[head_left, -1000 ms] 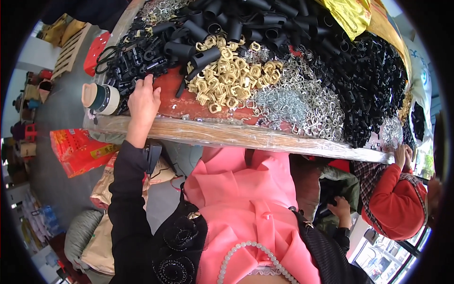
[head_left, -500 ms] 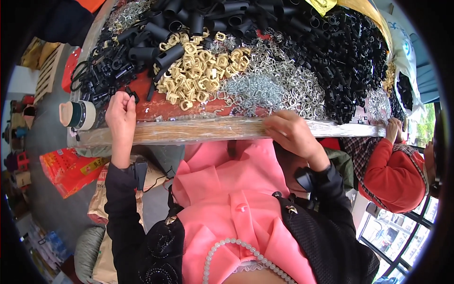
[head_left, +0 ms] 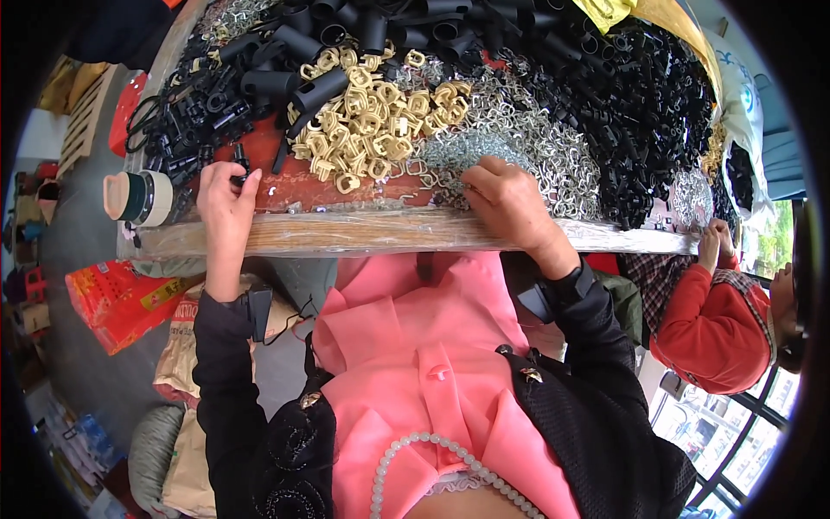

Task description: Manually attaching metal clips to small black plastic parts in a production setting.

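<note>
Over the left front of the workbench (head_left: 363, 232), my left hand (head_left: 226, 195) is closed on a small black plastic part (head_left: 239, 164), which sticks up between thumb and fingers. Black assembled parts (head_left: 186, 138) lie heaped just beyond it. My right hand (head_left: 510, 203) is at the near edge of a pile of tiny silvery springs or screws (head_left: 471, 151), fingers curled downward. Whatever its fingertips hold, if anything, is hidden. Bent metal rings (head_left: 562, 160) spread to the right of that pile, and beige plastic clips (head_left: 359, 121) are heaped to its left.
Black tubes (head_left: 372, 35) lie across the back, with a large mound of small black parts (head_left: 644, 112) at right. A lidded jar (head_left: 156, 203) stands at the left corner. Another person in a red sleeve (head_left: 718, 333) works at the right. Bags (head_left: 125, 303) sit on the floor at left.
My right hand has moved forward from the bench edge to the pile of tiny metal pieces, its fingers curling down. My left hand has turned, showing more of the black part.
</note>
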Available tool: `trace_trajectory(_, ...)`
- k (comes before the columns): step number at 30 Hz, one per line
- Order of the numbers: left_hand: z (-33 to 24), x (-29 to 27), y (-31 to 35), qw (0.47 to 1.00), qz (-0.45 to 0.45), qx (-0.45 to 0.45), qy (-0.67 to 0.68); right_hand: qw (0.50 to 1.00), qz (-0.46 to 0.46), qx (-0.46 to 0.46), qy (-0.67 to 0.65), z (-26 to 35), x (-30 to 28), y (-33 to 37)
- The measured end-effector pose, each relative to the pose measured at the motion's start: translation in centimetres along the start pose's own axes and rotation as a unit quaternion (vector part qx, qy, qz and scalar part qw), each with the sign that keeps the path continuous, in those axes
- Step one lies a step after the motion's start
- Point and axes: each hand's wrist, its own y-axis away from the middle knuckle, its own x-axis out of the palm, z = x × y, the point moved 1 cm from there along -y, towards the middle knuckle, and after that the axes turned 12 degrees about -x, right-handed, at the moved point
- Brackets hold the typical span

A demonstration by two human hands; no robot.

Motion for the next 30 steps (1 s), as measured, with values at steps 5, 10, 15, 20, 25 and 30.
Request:
trace_trajectory(5,0.7,-0.2,1.4,0.871,0.101,-0.182,0.445,0.999,0.045,0.02,0.008,-0.9,1.0,1.2)
trace_trajectory(10,-5.2,-0.4,4.5,0.715,0.26,-0.207,0.615,0.993,0.075,0.007,0.088,-0.8,0.9,1.5)
trace_trajectory(15,-7.5,1.6,7.9,0.544,0.414,-0.289,0.67,0.984,0.1,-0.057,0.135,-0.5,0.3,1.8)
trace_trajectory(20,-8.1,3.3,9.0,0.548,0.45,-0.319,0.629,0.985,0.092,-0.042,0.137,-0.6,0.6,2.3)
trace_trajectory(25,-8.4,4.5,8.9,0.556,0.467,-0.33,0.603,0.991,0.069,-0.037,0.107,-1.2,0.4,2.7)
trace_trajectory(30,-9.6,4.3,8.6,0.482,0.483,-0.331,0.651,0.993,0.074,-0.041,0.078,-1.6,0.1,2.5)
